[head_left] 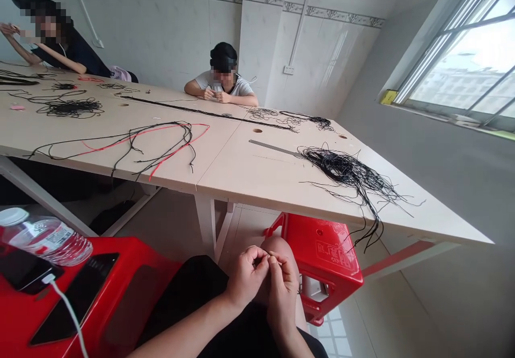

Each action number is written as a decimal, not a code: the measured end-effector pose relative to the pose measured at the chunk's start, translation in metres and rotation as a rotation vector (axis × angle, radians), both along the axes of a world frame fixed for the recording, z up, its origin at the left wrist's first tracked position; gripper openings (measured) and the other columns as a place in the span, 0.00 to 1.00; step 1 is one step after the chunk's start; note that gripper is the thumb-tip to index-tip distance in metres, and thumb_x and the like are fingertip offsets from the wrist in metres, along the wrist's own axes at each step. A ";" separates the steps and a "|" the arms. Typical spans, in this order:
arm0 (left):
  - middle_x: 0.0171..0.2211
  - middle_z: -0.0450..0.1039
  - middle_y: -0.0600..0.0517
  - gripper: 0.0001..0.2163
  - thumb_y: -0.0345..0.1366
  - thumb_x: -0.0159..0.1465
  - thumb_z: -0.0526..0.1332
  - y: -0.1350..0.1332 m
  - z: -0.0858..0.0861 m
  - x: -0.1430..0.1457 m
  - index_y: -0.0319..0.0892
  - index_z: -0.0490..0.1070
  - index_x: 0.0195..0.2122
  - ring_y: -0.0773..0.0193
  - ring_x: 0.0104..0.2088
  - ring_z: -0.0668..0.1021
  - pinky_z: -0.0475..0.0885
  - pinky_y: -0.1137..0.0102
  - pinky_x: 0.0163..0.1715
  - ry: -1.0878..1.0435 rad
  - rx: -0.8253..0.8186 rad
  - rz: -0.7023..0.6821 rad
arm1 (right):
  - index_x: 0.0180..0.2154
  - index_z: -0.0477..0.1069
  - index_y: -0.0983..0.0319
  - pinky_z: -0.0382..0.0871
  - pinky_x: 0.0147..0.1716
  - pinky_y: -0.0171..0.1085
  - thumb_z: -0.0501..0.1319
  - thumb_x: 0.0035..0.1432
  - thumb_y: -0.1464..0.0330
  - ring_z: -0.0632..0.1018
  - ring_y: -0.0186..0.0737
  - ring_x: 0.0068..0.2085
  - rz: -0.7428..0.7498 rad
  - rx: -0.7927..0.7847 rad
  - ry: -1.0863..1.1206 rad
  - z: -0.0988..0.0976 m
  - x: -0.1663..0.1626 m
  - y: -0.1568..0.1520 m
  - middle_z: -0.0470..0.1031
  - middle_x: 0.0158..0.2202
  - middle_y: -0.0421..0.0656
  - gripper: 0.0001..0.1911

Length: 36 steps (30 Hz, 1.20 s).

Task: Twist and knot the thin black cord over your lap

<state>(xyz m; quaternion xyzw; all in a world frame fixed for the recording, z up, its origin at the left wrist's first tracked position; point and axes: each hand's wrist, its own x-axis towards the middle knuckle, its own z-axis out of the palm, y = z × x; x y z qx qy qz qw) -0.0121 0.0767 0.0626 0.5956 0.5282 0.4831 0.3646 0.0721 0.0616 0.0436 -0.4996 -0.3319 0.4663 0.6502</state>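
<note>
Seated person at a pale tabletop (229, 170), head-worn view. The left hand (243, 278) and right hand (282, 288) are raised together just below the tabletop's near edge, in front of a bare knee (279, 248), with the forearms converging from the bottom of the frame. Both grips are narrow: the fingertips (273, 261) and thumbs pinch towards each other, and anything held between them is too fine to make out. On the tabletop, right of centre, lies a loose tangled mass of black cord (346, 171), its ends trailing over the near edge. Along the far side, a long black bundle (201, 112) lies drawn out almost straight, the most orderly cord in view. Left of centre, black-and-red cords (132, 143) lie in open loops. A steel ruler (273, 147) lies beside the tangled mass. Two co-workers (223, 81) sit at the far side of the tabletop, their hands raised before them.
</note>
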 end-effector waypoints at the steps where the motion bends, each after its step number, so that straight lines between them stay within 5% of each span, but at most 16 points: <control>1: 0.25 0.72 0.51 0.07 0.34 0.57 0.57 0.000 0.000 -0.001 0.42 0.68 0.23 0.63 0.29 0.74 0.68 0.69 0.32 0.021 0.021 -0.024 | 0.32 0.72 0.62 0.69 0.36 0.36 0.66 0.45 0.58 0.75 0.39 0.36 0.055 -0.033 0.046 0.000 0.003 0.000 0.75 0.32 0.42 0.15; 8: 0.24 0.70 0.51 0.08 0.34 0.58 0.56 -0.010 -0.004 0.006 0.42 0.67 0.22 0.64 0.28 0.72 0.68 0.69 0.32 0.046 0.043 -0.113 | 0.24 0.69 0.63 0.63 0.22 0.30 0.69 0.42 0.60 0.69 0.30 0.23 0.173 -0.176 0.281 -0.004 0.025 -0.002 0.69 0.21 0.36 0.14; 14: 0.23 0.73 0.51 0.08 0.39 0.58 0.57 -0.015 -0.017 0.021 0.41 0.68 0.26 0.65 0.24 0.74 0.68 0.72 0.24 -0.084 -0.245 -0.094 | 0.27 0.66 0.62 0.41 0.13 0.27 0.66 0.46 0.59 0.49 0.23 0.15 0.188 -0.166 0.274 -0.004 0.072 -0.007 0.48 0.14 0.28 0.14; 17: 0.20 0.72 0.52 0.10 0.42 0.57 0.57 -0.020 -0.032 0.028 0.40 0.66 0.28 0.66 0.19 0.74 0.62 0.76 0.15 -0.186 -0.463 -0.075 | 0.28 0.67 0.62 0.41 0.14 0.28 0.66 0.47 0.59 0.49 0.23 0.16 0.119 -0.167 0.149 -0.006 0.111 -0.011 0.49 0.14 0.28 0.14; 23: 0.22 0.66 0.57 0.10 0.41 0.54 0.60 -0.032 -0.049 0.035 0.39 0.65 0.28 0.67 0.21 0.78 0.56 0.81 0.11 -0.333 -0.655 -0.051 | 0.25 0.66 0.62 0.39 0.14 0.29 0.67 0.44 0.61 0.49 0.23 0.16 0.025 -0.258 -0.017 -0.025 0.183 -0.011 0.49 0.14 0.28 0.14; 32: 0.21 0.66 0.57 0.10 0.42 0.55 0.60 -0.040 -0.050 0.042 0.39 0.66 0.27 0.69 0.19 0.76 0.54 0.80 0.12 -0.293 -0.646 -0.097 | 0.26 0.65 0.61 0.41 0.14 0.31 0.63 0.44 0.54 0.48 0.25 0.16 0.005 -0.397 -0.272 -0.060 0.224 -0.001 0.46 0.14 0.27 0.17; 36: 0.17 0.67 0.57 0.10 0.43 0.56 0.59 -0.043 -0.055 0.042 0.40 0.67 0.27 0.68 0.18 0.75 0.55 0.79 0.14 -0.228 -0.600 -0.115 | 0.29 0.70 0.64 0.56 0.17 0.32 0.63 0.44 0.54 0.61 0.30 0.18 -0.044 -0.418 -0.499 -0.060 0.229 -0.009 0.60 0.17 0.34 0.19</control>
